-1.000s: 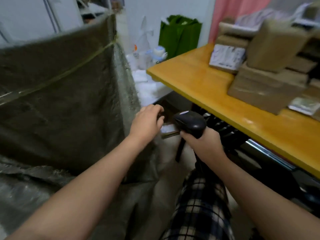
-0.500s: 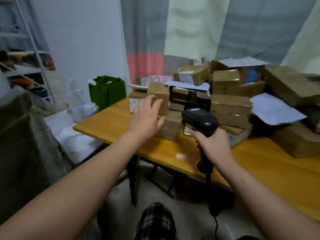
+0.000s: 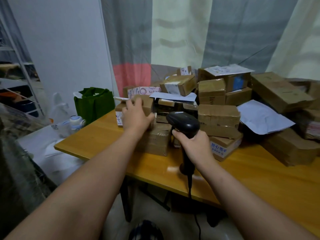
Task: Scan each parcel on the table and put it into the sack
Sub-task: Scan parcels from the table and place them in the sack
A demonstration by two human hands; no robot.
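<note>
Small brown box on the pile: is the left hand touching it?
Touching. The head view shows the left hand gripping the small brown box, fingers over its top, thumb on its front.

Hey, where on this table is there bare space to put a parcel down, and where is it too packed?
Two bare patches of table: the left corner, between its edge and the small box the left hand grips, and the near strip right of the scanner in the right hand. Crowded: the parcel pile back to the curtain.

Over a dozen parcels point(image 3: 218, 118), one scanner point(image 3: 183, 122), one table point(image 3: 259, 181), one sack point(image 3: 17, 179), one green bag point(image 3: 94, 103), two hands point(image 3: 136, 116) point(image 3: 194, 144).
</note>
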